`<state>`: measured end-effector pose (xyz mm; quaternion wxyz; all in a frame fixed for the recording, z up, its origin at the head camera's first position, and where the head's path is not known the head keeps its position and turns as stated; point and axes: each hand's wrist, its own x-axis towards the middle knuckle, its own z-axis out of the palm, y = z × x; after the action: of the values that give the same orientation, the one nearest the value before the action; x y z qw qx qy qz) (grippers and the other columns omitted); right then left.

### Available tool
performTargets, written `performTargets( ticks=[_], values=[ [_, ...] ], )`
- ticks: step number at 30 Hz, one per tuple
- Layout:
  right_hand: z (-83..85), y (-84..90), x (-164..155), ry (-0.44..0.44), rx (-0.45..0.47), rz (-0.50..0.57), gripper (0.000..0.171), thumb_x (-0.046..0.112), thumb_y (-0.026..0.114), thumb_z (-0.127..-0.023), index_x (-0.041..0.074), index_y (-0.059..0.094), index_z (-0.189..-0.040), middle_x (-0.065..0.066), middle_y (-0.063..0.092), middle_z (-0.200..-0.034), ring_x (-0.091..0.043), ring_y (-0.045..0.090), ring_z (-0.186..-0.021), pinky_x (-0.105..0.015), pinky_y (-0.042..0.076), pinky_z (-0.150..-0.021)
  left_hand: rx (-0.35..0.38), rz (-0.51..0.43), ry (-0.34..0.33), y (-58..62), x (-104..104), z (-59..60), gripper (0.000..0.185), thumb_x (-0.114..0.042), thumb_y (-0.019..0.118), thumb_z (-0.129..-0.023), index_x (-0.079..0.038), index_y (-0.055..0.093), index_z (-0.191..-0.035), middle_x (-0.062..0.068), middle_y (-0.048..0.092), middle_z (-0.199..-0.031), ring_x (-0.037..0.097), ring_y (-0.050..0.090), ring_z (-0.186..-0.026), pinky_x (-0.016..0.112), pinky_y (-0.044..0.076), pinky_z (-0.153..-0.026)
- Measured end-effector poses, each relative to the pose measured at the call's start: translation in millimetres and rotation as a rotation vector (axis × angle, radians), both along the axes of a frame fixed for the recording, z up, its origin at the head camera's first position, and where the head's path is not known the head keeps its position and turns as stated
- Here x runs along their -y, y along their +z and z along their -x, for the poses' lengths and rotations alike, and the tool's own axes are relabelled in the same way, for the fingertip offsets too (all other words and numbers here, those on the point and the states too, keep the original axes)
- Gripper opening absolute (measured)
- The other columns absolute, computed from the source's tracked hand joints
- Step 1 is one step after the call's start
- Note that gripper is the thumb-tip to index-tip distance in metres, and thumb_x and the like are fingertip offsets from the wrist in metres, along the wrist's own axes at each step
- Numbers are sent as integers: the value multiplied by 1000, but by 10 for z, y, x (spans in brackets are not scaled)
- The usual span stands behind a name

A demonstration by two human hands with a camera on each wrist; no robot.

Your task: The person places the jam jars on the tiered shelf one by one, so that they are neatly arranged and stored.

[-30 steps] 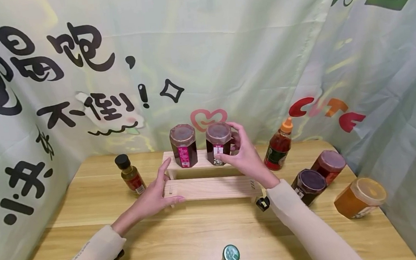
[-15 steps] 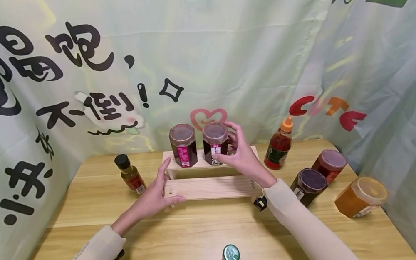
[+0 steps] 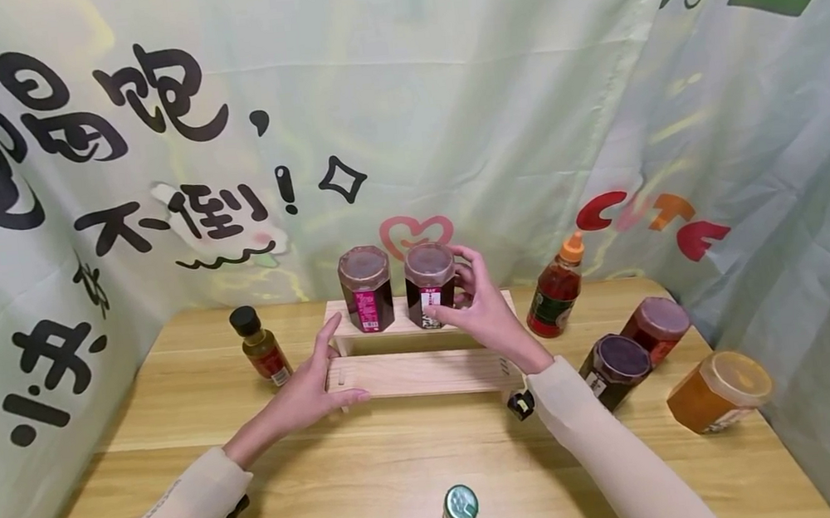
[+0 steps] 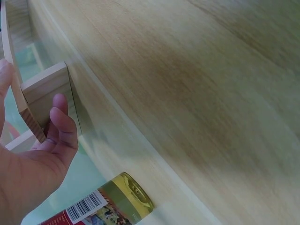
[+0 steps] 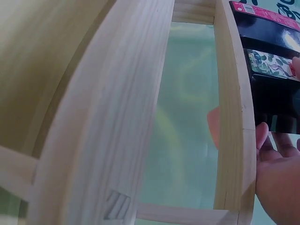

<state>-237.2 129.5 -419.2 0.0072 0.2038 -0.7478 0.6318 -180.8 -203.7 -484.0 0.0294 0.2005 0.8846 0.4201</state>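
**Second jar now snug against the first**

We see the right hand (image 3: 486, 312) curled round the dark jar (image 3: 430, 284) on the upper step of the wooden rack (image 3: 426, 372), thumb low on the label and fingers wrapped behind the glass near the lid. Compared with a second ago, this jar has slid a little away from the palm, toward the neighbouring jar (image 3: 365, 289), and the two now stand upright and almost touching; over the last half second it has barely moved. We judge the placing is as good as done, with only the release left (the grip has not loosened yet).

The left hand (image 3: 315, 385) has not shifted: its fingers lie straight and relaxed against the near end of the rack's lower step, steadying it and gripping nothing. The left wrist view shows the fingertips (image 4: 63, 117) beside the step's end grain, with a small oil bottle (image 3: 261, 345) just beyond them.

Past the right wrist lie three more jars and a sauce bottle (image 3: 556, 289).
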Motion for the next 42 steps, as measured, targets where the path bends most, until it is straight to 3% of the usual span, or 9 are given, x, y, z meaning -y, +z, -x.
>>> performTargets(
  ticks=[5,10,14,22,27,33,42],
  values=[
    [-15,16,-6,1,-22,-16,100,14,91,-91,23,26,-167,-10,54,-154,-29,56,-136,-50,47,-107,-19,1,1,-34,2,9,131,-44,95,-87,-35,-2,-176,12,63,-111,19,66,-79,44,55,-71],
    [-57,20,-29,-23,-74,-57,99,17,91,-90,21,27,-166,-9,48,-160,-24,44,-150,-57,35,-120,-7,-1,-1,-30,-1,1,131,-44,95,-87,-35,-2,-176,11,63,-111,17,66,-75,44,54,-73],
    [-102,45,-48,-38,-100,-68,99,19,91,-90,20,27,-166,-7,43,-166,-21,37,-155,-57,27,-125,22,-3,4,-5,-10,0,131,-44,95,-87,-40,-3,-175,12,62,-113,18,66,-77,45,54,-75],
    [-243,118,-110,-72,-107,-65,95,23,89,-94,21,27,-166,-8,40,-169,-22,35,-157,-51,27,-127,37,5,5,10,28,-14,131,-48,93,-88,-39,-5,-175,15,62,-116,15,66,-68,45,54,-73],
    [-353,178,-202,-107,-124,-67,90,22,88,-96,19,29,-165,-11,41,-168,-25,34,-157,-56,24,-127,28,7,-9,23,48,-6,131,-48,93,-88,-38,-5,-175,16,62,-119,16,67,-73,44,55,-72],
    [-490,195,-379,-154,-143,-70,86,17,86,-97,15,31,-164,-9,42,-166,-27,33,-158,-63,21,-126,8,22,-42,18,52,19,131,-45,94,-88,-37,-4,-175,17,66,-124,19,69,-93,46,57,-80],
    [-712,301,-598,-207,-163,-91,83,15,85,-98,11,32,-163,-5,46,-162,-27,39,-153,-57,26,-125,-3,50,-45,28,76,21,136,-31,99,-84,-32,0,-176,25,64,-133,33,69,-107,48,58,-81]
  ],
)
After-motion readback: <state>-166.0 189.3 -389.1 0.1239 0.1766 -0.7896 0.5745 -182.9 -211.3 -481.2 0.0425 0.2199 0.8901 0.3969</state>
